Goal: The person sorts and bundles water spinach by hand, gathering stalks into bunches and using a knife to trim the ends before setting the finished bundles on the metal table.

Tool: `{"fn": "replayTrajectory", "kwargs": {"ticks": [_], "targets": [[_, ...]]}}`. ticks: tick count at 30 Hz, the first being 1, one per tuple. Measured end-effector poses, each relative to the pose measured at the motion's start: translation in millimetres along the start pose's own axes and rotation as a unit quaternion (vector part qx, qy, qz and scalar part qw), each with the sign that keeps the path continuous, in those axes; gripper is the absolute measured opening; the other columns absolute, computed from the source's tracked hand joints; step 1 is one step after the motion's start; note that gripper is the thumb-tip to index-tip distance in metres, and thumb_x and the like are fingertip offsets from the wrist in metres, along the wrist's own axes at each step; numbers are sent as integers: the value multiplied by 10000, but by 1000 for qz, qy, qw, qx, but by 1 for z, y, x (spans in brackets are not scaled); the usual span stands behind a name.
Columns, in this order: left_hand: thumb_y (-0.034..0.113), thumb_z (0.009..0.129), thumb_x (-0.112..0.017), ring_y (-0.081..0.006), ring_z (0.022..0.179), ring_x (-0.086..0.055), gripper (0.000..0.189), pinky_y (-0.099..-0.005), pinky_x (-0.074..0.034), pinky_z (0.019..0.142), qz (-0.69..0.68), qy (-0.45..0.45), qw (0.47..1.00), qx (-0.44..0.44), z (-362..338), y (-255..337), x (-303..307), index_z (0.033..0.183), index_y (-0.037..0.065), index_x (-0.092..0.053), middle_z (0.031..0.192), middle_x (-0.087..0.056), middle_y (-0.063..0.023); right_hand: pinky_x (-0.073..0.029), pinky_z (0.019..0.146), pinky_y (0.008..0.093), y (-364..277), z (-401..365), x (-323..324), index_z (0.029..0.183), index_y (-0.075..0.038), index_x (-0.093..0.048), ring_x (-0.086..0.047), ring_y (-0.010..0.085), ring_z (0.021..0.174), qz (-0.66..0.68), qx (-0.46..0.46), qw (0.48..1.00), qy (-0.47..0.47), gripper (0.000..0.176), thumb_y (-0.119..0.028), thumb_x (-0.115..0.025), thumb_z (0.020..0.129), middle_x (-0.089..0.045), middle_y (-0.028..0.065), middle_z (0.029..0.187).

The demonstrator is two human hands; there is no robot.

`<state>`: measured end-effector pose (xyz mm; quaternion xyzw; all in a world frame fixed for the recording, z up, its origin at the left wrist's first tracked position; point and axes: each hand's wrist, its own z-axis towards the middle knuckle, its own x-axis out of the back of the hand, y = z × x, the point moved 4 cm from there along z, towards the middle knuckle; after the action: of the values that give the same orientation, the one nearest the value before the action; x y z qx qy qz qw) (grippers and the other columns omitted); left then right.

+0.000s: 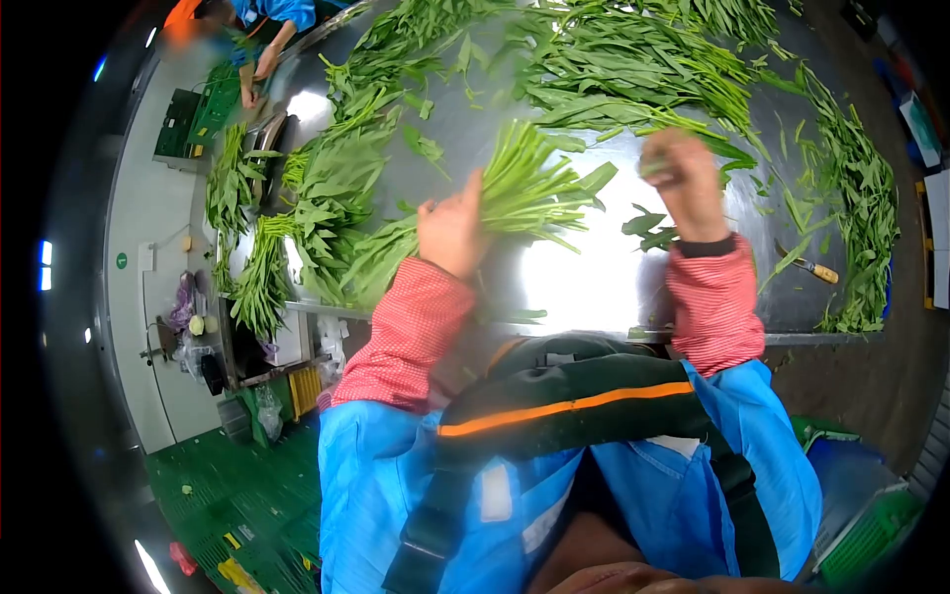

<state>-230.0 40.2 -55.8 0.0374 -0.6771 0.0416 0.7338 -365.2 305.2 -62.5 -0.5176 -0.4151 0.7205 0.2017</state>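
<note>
My left hand [452, 230] is wrapped around a bunch of long-stemmed leafy greens [534, 180], which look like water spinach. Their pale cut stems fan out to the right, and the leaves trail to the lower left. Over the shiny part of the metal table [584, 287], my right hand [685, 183] is blurred, with its fingers curled together. A small dark green bit shows at its fingertips, too smeared to name. Loose leaves [648, 230] lie just below and left of that hand. A knife [816, 269] with a wooden handle rests farther right.
A large heap of greens [633, 69] covers the far side. More greens line the right edge [861, 218], and bundles [259, 277] sit at the left edge. Another person's hands [259, 74] are at the upper left, near green crates [208, 109]. Green slatted flooring [228, 505] lies lower left.
</note>
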Motion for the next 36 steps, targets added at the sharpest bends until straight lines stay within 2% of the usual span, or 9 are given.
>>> {"fn": "replayTrajectory", "kwargs": {"ticks": [5,8,10,12,17,23,26,29,36], "targets": [[323,708,-723,-363,853,-662,787,-455,-513,756,-167,-41,982,77,-2,-26,4,1391,126,-384,947,-684,-174,-421,546,257,-2,-2,61,978,-27,-635,-502,119,540,5,-145,983,-110,264,-275,-586,900,-551,15,606],[388,720,-727,-374,860,-659,806,-453,-518,750,-178,-49,978,99,1,-29,3,1398,130,-376,962,-682,-189,-451,535,301,20,-27,18,1023,-70,-669,-549,163,537,-746,141,645,-91,308,-291,-675,809,-584,51,627],[401,718,-729,-373,859,-660,814,-452,-520,738,-156,-47,982,90,2,-23,5,1397,122,-377,959,-681,-195,-468,598,323,-2,-27,-23,945,-85,-679,-566,211,583,-484,-29,874,29,261,-266,-722,762,-586,83,662],[291,695,-728,-385,850,-651,787,-454,-518,723,-142,-63,983,93,3,-14,6,1387,146,-381,929,-674,-202,-437,665,354,-22,-33,-63,823,-50,-643,-566,240,713,-594,296,747,-33,204,-181,-755,713,-580,59,767],[233,674,-730,-393,811,-647,787,-468,-520,704,-144,-54,987,55,10,8,2,1377,166,-384,877,-671,-204,-400,761,380,20,-32,-99,789,-63,-641,-520,242,873,-699,354,616,-84,148,-164,-729,727,-562,48,851],[334,660,-746,-384,849,-655,805,-461,-526,754,-163,-112,975,101,6,2,-3,1369,157,-410,911,-679,-202,-413,767,278,23,-16,-40,880,-63,-623,-508,144,780,-136,16,991,-5,93,-155,-630,887,-557,13,821],[306,664,-768,-295,971,-651,775,-391,-508,854,-294,-121,941,119,2,-16,-15,1339,96,-449,1046,-667,-176,-397,690,273,-10,8,8,824,-47,-554,-498,138,731,177,8,968,-179,216,-239,-552,922,-533,13,764],[181,665,-763,-182,1019,-605,682,-315,-465,910,-500,-101,852,118,5,-28,-27,1276,27,-500,1123,-640,-101,-465,730,288,15,-21,10,1032,-4,-609,-561,152,728,-389,-142,901,-131,224,-164,-565,882,-594,39,794],[178,672,-753,-229,975,-639,715,-339,-499,858,-466,-62,874,125,12,4,-28,1305,42,-450,1064,-655,-124,-469,846,293,56,-25,-44,1490,-41,-179,-560,174,954,-451,-66,884,-107,889,-280,-712,821,-588,71,1036]]}}
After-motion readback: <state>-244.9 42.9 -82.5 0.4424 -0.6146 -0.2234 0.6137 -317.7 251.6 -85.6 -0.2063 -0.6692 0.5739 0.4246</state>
